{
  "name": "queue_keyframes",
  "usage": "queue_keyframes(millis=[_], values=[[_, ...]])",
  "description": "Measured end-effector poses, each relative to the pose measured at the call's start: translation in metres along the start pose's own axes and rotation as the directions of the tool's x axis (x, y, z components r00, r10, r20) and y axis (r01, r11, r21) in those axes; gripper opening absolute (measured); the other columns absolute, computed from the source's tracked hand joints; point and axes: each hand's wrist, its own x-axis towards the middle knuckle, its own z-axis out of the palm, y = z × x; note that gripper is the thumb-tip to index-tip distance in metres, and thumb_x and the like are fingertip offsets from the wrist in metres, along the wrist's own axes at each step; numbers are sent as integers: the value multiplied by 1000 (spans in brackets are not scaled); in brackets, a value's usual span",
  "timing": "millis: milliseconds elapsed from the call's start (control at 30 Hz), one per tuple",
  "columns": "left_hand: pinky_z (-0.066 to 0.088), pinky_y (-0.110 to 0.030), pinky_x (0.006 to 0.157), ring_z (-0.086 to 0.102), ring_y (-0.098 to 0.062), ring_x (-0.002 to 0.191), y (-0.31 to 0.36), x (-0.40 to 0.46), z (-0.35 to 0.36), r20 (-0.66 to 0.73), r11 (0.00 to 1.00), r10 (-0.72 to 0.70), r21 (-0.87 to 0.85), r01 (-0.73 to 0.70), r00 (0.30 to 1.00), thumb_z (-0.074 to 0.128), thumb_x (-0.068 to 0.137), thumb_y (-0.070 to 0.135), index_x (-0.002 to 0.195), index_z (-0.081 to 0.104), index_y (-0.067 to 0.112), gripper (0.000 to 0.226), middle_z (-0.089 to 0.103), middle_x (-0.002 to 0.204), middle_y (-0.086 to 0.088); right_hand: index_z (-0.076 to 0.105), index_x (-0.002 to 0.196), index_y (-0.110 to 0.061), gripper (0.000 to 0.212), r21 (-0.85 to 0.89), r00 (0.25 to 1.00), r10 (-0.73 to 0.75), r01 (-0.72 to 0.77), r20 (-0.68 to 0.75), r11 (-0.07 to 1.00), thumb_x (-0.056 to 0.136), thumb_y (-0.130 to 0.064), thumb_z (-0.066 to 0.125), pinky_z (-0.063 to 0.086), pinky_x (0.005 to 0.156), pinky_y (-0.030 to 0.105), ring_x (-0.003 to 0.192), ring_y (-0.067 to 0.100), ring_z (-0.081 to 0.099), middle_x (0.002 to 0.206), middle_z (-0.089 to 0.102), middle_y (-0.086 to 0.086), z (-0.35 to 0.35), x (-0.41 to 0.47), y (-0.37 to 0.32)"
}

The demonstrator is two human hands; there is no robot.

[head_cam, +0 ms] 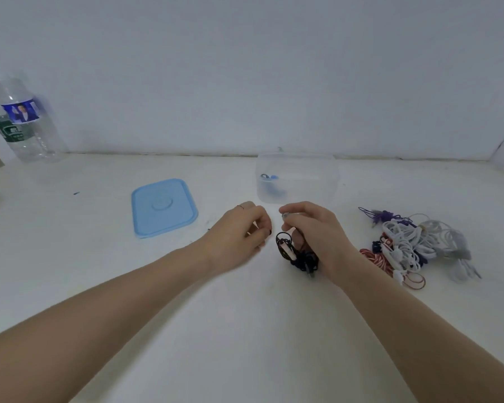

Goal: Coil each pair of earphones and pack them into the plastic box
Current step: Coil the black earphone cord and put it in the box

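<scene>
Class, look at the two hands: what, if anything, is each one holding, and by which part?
The right hand holds the black earphones by the upper part of the bunched cord. The left hand has curled fingers; whether it pinches the cord cannot be told.

The bench (pixel 245 330) is showing a smooth, matt off-white face. The plastic box (pixel 297 178) is looking like frosted translucent plastic, and its light blue lid (pixel 164 207) like smooth plastic with a dull sheen. The water bottles (pixel 21 117) are showing clear, glossy, ribbed plastic with shiny printed labels. The earphone pile (pixel 413 245) is showing smooth rubbery white cords and a red-and-white braided one.
</scene>
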Motion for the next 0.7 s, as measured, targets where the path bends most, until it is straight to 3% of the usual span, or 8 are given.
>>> queue_keyframes(millis=[100, 167, 267, 433, 567, 700], values=[[45, -16, 65, 58, -3, 66, -3, 11, 11, -66, 998, -45, -46, 42, 997, 56, 97, 13, 92, 61, 21, 11, 64, 84, 9, 69, 100, -8, 10, -56, 998, -58, 60, 35, 997, 93, -13, 63, 39, 46, 18, 43, 10, 43, 70, 69, 1, -1, 4, -1], [40, -19, 61, 49, -5, 62, -6, 15, 16, -106, 995, -41, -94, 31, 993, 58, 96, 14, 90, 58, 23, 11, 62, 73, 6, 65, 100, -6, 11, -56, 996, -81, 83, 33, 995, 96, -15, 60, 38, 44, 18, 41, 11, 41, 72, 73, 4, -2, 7, 2], [41, -24, 65, 48, -9, 65, -10, 19, 22, -168, 978, -37, -207, 1, 985, 61, 94, 14, 88, 58, 25, 14, 62, 78, -4, 61, 97, -4, 13, -46, 995, -99, 100, 11, 994, 98, -16, 57, 38, 44, 19, 42, 14, 43, 75, 75, 6, -5, 9, 9], [52, -40, 73, 60, -33, 82, -11, 17, 25, -193, 940, -51, -342, -19, 980, 64, 92, 8, 91, 64, 24, 15, 64, 79, -1, 58, 98, -5, 12, -3, 993, -97, 97, 69, 995, 101, -16, 54, 40, 44, 21, 45, 16, 49, 82, 77, 8, -8, 10, 11], [54, -34, 78, 63, -31, 84, -12, 16, 23, -186, 933, -36, -358, -34, 982, 64, 91, 3, 92, 66, 25, 22, 65, 80, 11, 56, 98, -8, 9, -19, 990, -106, 108, 90, 994, 102, -16, 53, 43, 46, 23, 48, 17, 53, 84, 77, 7, -7, 9, 13], [48, -18, 68, 60, -26, 81, -12, 16, 23, -211, 940, -41, -339, -34, 977, 67, 91, 8, 91, 65, 24, 16, 63, 80, 12, 56, 97, -7, 11, -73, 987, -148, 153, 69, 985, 102, -17, 54, 45, 46, 23, 48, 17, 55, 79, 75, 5, -4, 9, 13]])
